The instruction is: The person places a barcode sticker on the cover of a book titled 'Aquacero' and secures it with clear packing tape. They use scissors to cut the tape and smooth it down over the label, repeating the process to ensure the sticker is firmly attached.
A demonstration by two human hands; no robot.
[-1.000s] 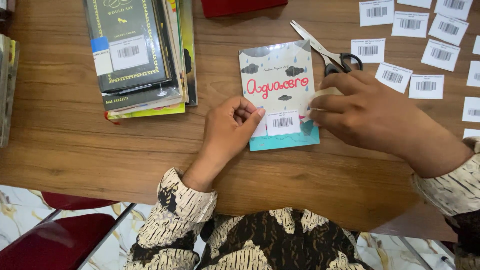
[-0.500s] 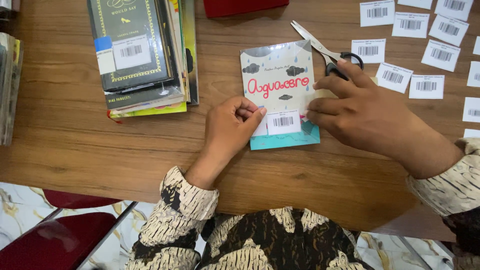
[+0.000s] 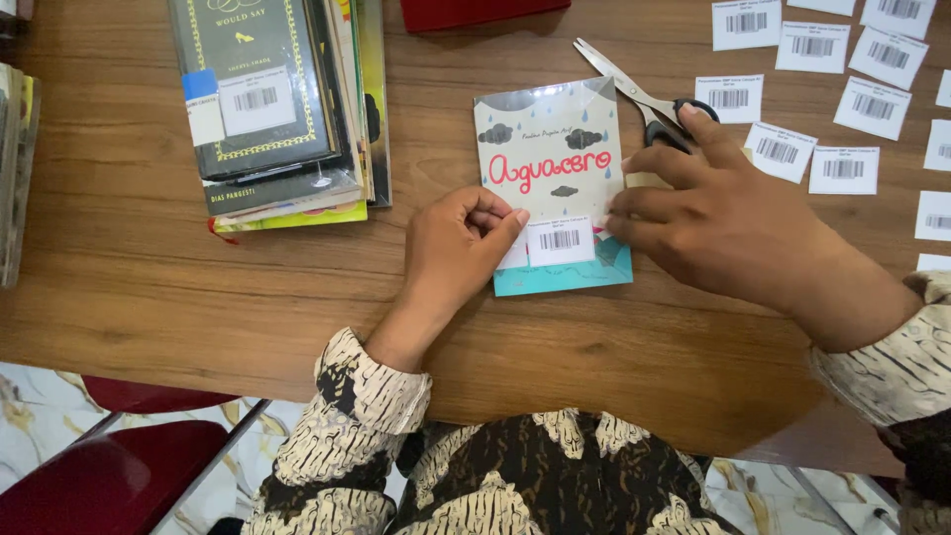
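A small pale book (image 3: 555, 129) with clouds and red lettering on its cover lies flat on the wooden table (image 3: 149, 287). A white barcode label (image 3: 560, 241) sits low on that cover. My left hand (image 3: 456, 253) is curled at the book's left edge, its thumb pressing the cover just left of the label. My right hand (image 3: 723, 223) lies at the book's right edge with fingers apart. Its index finger reaches onto the black handle of the scissors (image 3: 619, 84). A beige strip (image 3: 639, 180) shows under those fingers, mostly hidden.
A stack of books (image 3: 267, 99) with a barcode label on the top one stands at the back left. Several loose barcode labels (image 3: 842, 168) are spread at the right. More books (image 3: 15, 168) lean at the left edge. A red chair (image 3: 109, 476) stands below the table.
My right hand's index finger has stretched up and right from the book's edge onto the scissors' handle. The left hand and the book have stayed put.
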